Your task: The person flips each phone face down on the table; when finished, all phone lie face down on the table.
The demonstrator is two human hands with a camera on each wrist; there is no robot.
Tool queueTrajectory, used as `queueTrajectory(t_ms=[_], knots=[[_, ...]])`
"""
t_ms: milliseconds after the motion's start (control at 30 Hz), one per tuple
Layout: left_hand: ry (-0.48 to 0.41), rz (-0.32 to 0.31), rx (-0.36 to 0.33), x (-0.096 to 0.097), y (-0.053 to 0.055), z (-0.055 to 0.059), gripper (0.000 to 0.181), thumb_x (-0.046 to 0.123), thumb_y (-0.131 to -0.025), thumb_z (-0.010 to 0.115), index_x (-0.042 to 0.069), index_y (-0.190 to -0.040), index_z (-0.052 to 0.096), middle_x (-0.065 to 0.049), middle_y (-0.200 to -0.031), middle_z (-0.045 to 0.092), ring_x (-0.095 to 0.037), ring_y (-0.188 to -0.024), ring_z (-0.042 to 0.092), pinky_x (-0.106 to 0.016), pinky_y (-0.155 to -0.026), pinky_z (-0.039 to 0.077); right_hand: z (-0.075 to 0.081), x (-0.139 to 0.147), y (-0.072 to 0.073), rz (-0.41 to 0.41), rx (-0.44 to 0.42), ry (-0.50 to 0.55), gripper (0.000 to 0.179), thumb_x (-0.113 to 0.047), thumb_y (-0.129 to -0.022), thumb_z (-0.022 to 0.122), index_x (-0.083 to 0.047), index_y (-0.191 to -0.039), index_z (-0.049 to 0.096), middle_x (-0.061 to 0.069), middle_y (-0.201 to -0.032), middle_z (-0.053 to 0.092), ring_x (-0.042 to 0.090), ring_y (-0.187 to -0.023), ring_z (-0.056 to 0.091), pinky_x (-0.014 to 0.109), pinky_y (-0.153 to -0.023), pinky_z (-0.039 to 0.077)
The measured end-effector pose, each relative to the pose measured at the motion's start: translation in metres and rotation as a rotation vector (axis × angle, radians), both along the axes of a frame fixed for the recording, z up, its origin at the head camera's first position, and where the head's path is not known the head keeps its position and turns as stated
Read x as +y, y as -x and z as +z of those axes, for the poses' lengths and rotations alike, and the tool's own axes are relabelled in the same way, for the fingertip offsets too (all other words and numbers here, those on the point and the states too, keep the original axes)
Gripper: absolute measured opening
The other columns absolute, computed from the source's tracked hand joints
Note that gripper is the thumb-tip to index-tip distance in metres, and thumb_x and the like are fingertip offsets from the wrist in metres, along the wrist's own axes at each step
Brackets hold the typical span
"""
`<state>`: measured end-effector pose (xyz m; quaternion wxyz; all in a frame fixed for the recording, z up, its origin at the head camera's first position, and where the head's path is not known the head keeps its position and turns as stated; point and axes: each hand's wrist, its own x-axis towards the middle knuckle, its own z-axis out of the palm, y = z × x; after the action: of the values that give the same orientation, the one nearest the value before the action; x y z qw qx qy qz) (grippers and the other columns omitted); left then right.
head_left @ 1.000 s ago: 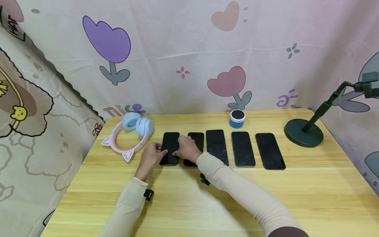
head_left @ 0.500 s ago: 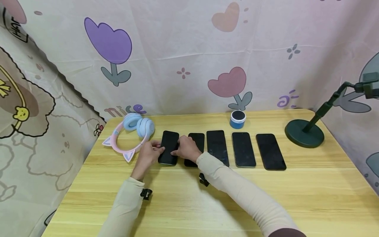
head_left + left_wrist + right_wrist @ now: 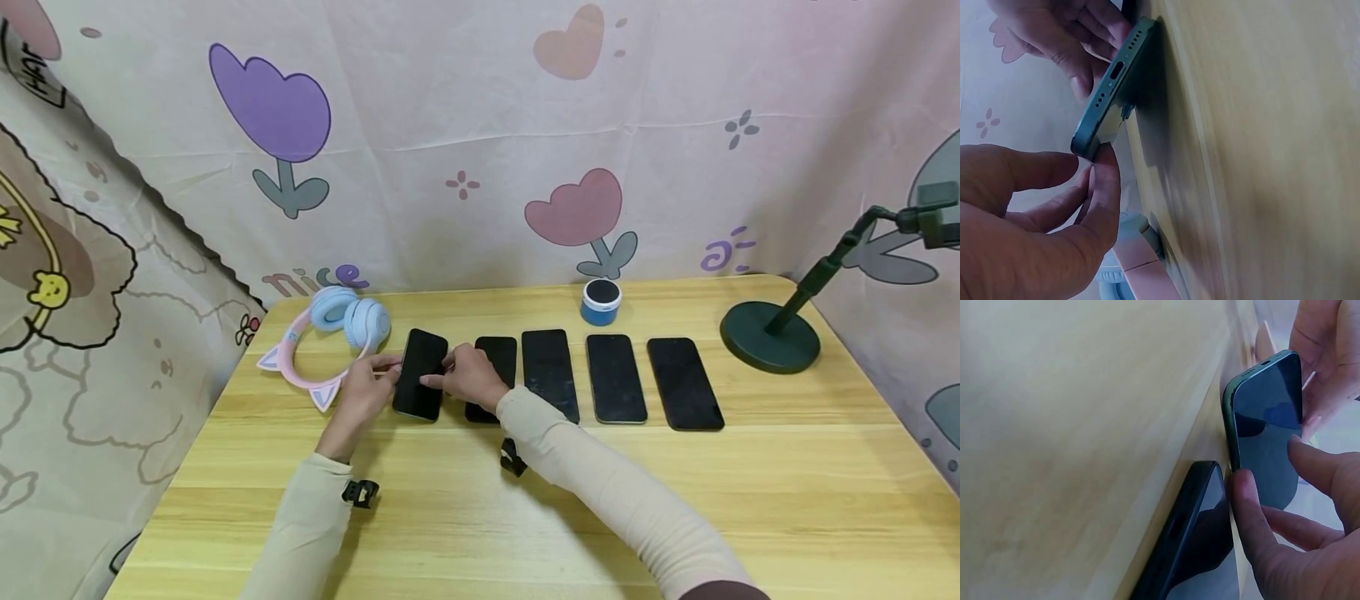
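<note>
A smartphone (image 3: 420, 371) with a dark screen and a green frame is tipped up at its left side, over the table. My left hand (image 3: 362, 393) pinches that raised left edge between thumb and fingers; the left wrist view shows the phone's charging port end (image 3: 1113, 81). On the opposite edge, my right hand (image 3: 472, 377) grips the phone, its thumb over the screen and a finger along the lower side in the right wrist view. Beside it a second smartphone (image 3: 503, 353) lies flat, partly hidden under my right hand.
Further right, three more smartphones lie in a row: a large one (image 3: 550, 367), a middle one (image 3: 616, 377) and an end one (image 3: 684, 383). Cat-ear headphones (image 3: 325, 385) sit left of my left hand. Behind the row stand a small blue speaker (image 3: 600, 304) and a dark green stand (image 3: 768, 337).
The leftmost phone has gone from lying flat to tilted, its left side lifted, and has shifted slightly left. Both hands moved with it, the left one more.
</note>
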<state>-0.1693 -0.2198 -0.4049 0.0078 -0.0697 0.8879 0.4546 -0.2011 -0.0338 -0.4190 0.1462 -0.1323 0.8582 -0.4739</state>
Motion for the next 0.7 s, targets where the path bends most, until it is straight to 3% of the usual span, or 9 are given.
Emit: queueTrajectory(t_ms=[167,400,700], knots=[[-0.134,0.012,-0.011,0.0002,-0.0026,0.0015,0.031,0.001,-0.100,0.054,-0.010,-0.128,0.063,-0.024,-0.120,0.061,-0.023,-0.097,0.060,-0.017,-0.071,0.049,-0.0011,-0.0002,-0.0021,-0.006,-0.047,0.091,0.052,-0.032,-0.093,0.077,0.008,-0.125,0.067,0.011,-0.091,0.074,0.023,-0.076,0.071,0.037,-0.077,0.058],[-0.237,0.003,-0.054,-0.0025,-0.0050,0.0032,0.033,0.005,-0.103,0.055,-0.006,-0.133,0.061,-0.021,-0.130,0.057,-0.019,-0.105,0.058,-0.017,-0.080,0.050,-0.0028,-0.0021,-0.0040,-0.011,-0.062,0.116,0.053,-0.039,-0.096,0.071,0.004,-0.125,0.068,0.017,-0.113,0.071,0.019,-0.081,0.070,0.036,-0.078,0.057],[-0.352,-0.018,-0.057,-0.0037,-0.0050,0.0048,0.037,0.007,-0.103,0.055,-0.008,-0.137,0.056,-0.023,-0.131,0.056,-0.009,-0.099,0.062,-0.020,-0.084,0.053,-0.0014,-0.0034,-0.0043,0.015,-0.106,0.172,0.049,-0.042,-0.098,0.067,0.001,-0.123,0.071,0.012,-0.107,0.073,0.026,-0.083,0.072,0.034,-0.076,0.056]])
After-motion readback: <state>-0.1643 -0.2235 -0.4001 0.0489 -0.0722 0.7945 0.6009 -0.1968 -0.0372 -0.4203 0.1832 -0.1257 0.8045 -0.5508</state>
